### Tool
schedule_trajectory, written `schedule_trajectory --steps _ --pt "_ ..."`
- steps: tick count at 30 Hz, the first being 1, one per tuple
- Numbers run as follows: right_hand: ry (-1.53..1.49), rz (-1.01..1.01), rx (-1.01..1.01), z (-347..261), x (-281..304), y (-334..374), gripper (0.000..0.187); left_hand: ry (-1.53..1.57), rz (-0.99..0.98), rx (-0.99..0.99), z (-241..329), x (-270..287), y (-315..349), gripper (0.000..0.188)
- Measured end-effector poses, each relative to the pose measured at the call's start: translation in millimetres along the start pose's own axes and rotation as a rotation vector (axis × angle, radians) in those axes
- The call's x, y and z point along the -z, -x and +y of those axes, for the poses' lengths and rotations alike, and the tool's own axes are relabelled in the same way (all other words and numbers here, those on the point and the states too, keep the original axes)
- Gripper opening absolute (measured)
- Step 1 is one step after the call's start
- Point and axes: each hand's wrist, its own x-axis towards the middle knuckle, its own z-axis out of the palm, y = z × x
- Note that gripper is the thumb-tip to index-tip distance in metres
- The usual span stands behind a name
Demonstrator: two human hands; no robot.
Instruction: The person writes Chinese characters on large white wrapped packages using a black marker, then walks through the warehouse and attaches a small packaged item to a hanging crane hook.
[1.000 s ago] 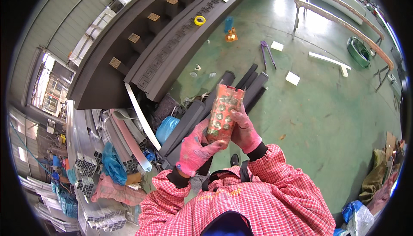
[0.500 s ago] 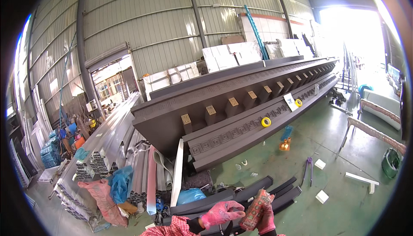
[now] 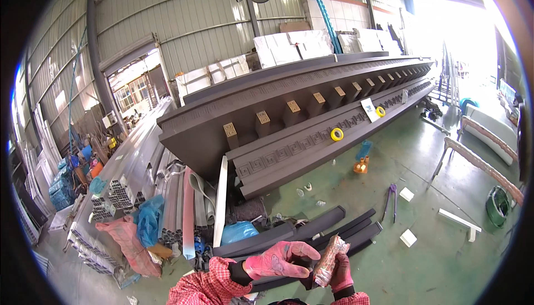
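Pink gloves cover both hands, and red checked sleeves lead into dark cuffs. My right hand is closed round a reddish, patterned, brick-shaped packet with a shiny surface, held tilted in front of me. My left hand is just left of the packet, its fingers apart and curved towards it; whether the tips touch it I cannot tell. Something small and dark shows between the left fingers and the packet's lower end, too unclear to name. Beyond the hands, dark metal profiles lie on the floor.
A long dark cornice with key-pattern relief spans the middle, bearing yellow tape rolls. On the green floor are purple-handled pliers, white offcuts and an orange bottle. Metal tubes are stacked left; a trestle stands right.
The view has shifted, so the scene sits higher and slightly left. My left hand has come further in beside the packet, with more of its forearm showing. The packet has turned and looks shinier.
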Motion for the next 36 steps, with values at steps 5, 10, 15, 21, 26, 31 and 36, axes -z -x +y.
schedule_trajectory --steps 5,10,15,21,26,31,36 --pt "-0.069 0.091 -0.115 -5.2 12.1 -11.0 0.043 -0.129 -0.096 -0.213 -3.0 9.0 -16.5 0.035" --pt "0.944 0.364 0.266 -10.7 34.4 -37.6 0.046 0.136 -0.262 -0.328 -8.8 34.5 -58.5 0.017" --pt "0.612 -0.473 0.153 -57.4 -86.5 -15.0 0.045 0.028 -0.142 -0.110 -11.3 52.6 -94.7 0.012" --pt "0.684 -0.323 0.036 -61.8 -119.6 -41.3 0.023 -0.171 -0.168 -0.103 -13.3 108.6 -111.5 0.015" --pt "0.594 -0.428 -0.108 -73.6 -141.8 -70.2 0.010 0.149 -0.201 0.013 -4.7 136.7 -111.7 0.021" --pt "0.813 -0.359 -0.266 -91.9 -172.8 -108.0 0.010 0.009 -0.094 -0.017 -8.7 169.5 -124.2 0.024" --pt "0.696 -0.316 -0.146 -131.0 -198.2 -147.6 0.023 -0.196 0.213 -0.185 -1.8 210.4 -160.0 0.025"
